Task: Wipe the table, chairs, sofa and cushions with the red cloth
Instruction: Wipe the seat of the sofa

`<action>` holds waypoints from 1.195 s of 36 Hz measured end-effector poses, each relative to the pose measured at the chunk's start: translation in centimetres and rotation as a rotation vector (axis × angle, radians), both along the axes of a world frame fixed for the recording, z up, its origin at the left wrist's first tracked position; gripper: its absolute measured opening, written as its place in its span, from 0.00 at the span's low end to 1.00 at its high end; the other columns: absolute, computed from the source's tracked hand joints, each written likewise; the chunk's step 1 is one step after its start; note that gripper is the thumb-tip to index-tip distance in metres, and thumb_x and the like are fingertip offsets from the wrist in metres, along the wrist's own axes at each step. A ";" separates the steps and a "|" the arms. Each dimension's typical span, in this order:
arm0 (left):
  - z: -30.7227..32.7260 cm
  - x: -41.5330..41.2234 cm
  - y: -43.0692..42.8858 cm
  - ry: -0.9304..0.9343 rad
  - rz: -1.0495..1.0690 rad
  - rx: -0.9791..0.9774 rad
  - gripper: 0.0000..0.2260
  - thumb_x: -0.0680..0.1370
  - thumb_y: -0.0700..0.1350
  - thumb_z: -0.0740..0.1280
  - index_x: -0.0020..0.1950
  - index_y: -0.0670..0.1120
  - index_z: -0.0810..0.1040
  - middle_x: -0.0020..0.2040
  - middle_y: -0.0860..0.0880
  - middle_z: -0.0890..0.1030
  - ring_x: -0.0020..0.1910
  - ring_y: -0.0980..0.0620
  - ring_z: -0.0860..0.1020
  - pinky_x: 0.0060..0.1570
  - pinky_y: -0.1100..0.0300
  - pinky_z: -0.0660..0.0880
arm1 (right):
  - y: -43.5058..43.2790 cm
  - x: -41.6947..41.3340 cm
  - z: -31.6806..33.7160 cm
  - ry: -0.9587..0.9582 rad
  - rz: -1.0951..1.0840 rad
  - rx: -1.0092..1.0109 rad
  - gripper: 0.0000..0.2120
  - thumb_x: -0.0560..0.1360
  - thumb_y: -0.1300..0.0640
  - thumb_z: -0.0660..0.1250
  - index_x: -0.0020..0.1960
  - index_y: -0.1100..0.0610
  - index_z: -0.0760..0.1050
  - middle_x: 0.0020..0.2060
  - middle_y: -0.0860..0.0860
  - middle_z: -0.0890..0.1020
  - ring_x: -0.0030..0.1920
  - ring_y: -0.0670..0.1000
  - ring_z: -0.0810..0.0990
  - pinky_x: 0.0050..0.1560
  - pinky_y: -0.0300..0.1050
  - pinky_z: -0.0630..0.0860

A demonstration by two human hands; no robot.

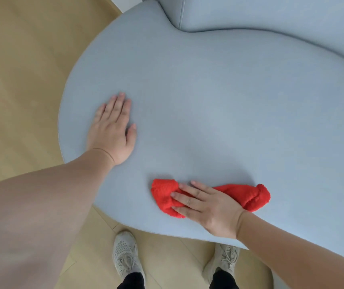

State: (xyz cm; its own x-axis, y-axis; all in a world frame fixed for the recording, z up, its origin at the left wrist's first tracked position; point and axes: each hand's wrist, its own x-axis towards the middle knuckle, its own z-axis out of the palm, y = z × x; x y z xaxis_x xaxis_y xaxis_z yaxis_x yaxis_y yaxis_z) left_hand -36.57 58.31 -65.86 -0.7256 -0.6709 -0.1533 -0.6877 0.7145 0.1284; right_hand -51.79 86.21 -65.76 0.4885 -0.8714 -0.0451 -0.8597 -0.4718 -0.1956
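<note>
A light blue sofa seat [219,105] with a rounded left end fills most of the view. The red cloth [248,196] lies bunched on the seat near its front edge. My right hand [206,207] lies flat on top of the cloth with straight fingers pointing left and presses it onto the fabric. Red cloth sticks out on both sides of the hand. My left hand [112,130] rests palm down on the seat's left end, fingers straight and pointing away from me.
The sofa's backrest [271,13] rises at the top right. Pale wooden floor [21,69] lies to the left and in front. My two feet in grey trainers [125,255] stand on the floor just below the seat's front edge.
</note>
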 end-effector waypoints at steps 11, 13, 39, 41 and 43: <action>0.1 0.1 0.3 0.017 0.003 0.022 0.30 0.76 0.52 0.48 0.75 0.38 0.59 0.76 0.40 0.59 0.75 0.43 0.57 0.74 0.51 0.48 | -3.0 -1.6 0.3 -0.100 -0.016 0.015 0.18 0.79 0.62 0.55 0.63 0.56 0.78 0.68 0.53 0.74 0.72 0.60 0.66 0.71 0.59 0.63; 0.0 0.1 0.2 0.029 0.002 0.021 0.30 0.77 0.52 0.49 0.75 0.37 0.60 0.76 0.40 0.60 0.75 0.42 0.57 0.73 0.51 0.47 | -3.4 -1.7 0.5 -0.129 -0.041 0.020 0.20 0.80 0.62 0.51 0.63 0.57 0.78 0.67 0.53 0.75 0.71 0.61 0.67 0.71 0.60 0.63; -1.4 0.0 0.1 0.091 -0.012 -0.037 0.28 0.77 0.49 0.50 0.75 0.37 0.59 0.76 0.40 0.59 0.75 0.43 0.55 0.74 0.52 0.45 | -23.9 -21.2 0.4 -0.118 -0.986 -0.102 0.22 0.76 0.62 0.53 0.69 0.60 0.71 0.71 0.57 0.70 0.71 0.61 0.66 0.71 0.48 0.58; -1.5 0.0 0.1 0.100 -0.013 -0.038 0.28 0.77 0.49 0.51 0.74 0.37 0.60 0.75 0.39 0.59 0.75 0.42 0.56 0.74 0.52 0.45 | -24.1 -21.1 0.3 -0.125 -0.995 -0.124 0.21 0.76 0.62 0.53 0.67 0.60 0.73 0.69 0.57 0.72 0.70 0.60 0.67 0.69 0.47 0.61; -1.5 0.0 0.0 0.107 -0.012 -0.039 0.28 0.77 0.49 0.51 0.74 0.37 0.60 0.75 0.39 0.59 0.75 0.42 0.56 0.74 0.52 0.45 | -24.1 -20.8 0.3 -0.124 -0.986 -0.125 0.21 0.76 0.62 0.53 0.67 0.61 0.72 0.69 0.57 0.72 0.70 0.60 0.67 0.70 0.47 0.60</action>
